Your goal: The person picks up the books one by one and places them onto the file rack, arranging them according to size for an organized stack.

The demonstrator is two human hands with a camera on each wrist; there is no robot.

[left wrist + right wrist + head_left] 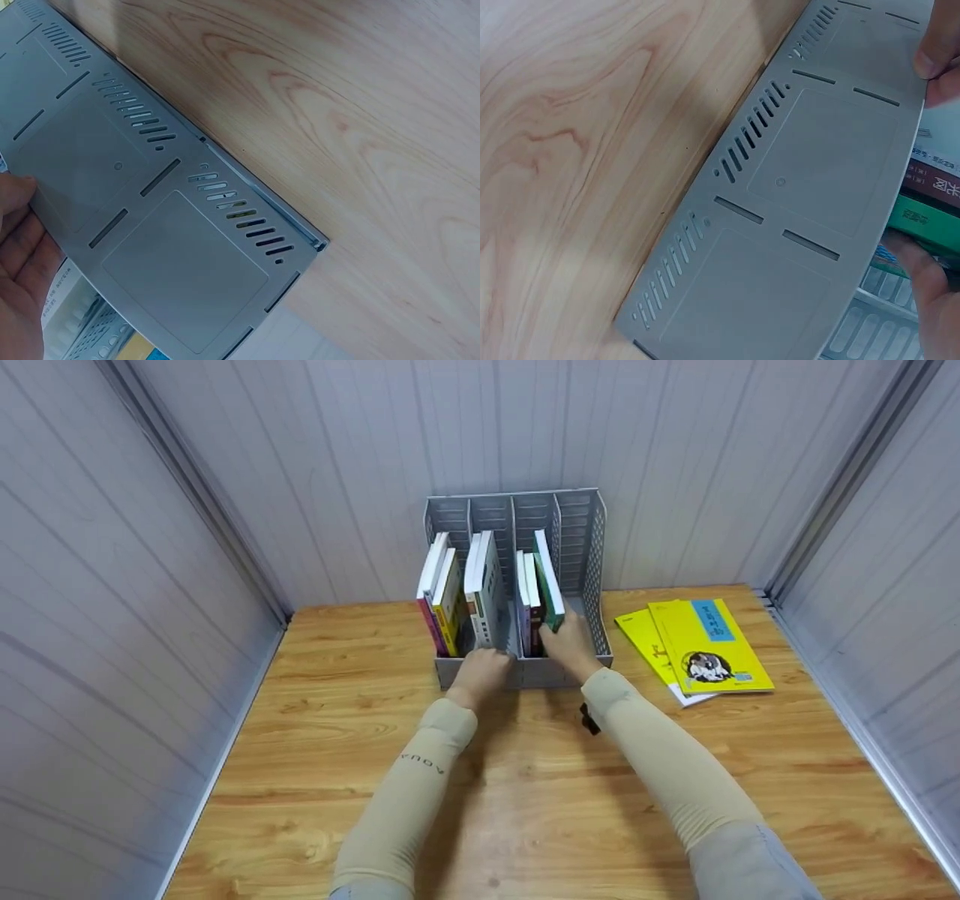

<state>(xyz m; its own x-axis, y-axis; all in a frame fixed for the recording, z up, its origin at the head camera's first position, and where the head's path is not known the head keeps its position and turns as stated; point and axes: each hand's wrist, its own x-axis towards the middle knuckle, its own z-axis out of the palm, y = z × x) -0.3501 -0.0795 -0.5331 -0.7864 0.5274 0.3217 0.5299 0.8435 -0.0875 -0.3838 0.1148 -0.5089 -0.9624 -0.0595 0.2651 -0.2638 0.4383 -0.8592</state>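
A grey desktop file rack with upright dividers stands against the back wall. My left hand grips the rack's front rim, near the second compartment from the left. My right hand holds a green book with white page edges by its lower front, in the third compartment. That book leans a little, beside a dark-red book and another thin book. In the right wrist view, my right fingers lie against the green book's side. My left hand also shows at the rim in the left wrist view.
Books with pink and yellow spines stand in the first compartment, and white and grey books in the second. Two yellow booklets lie overlapping on the wooden table, right of the rack. Pale panel walls enclose the table.
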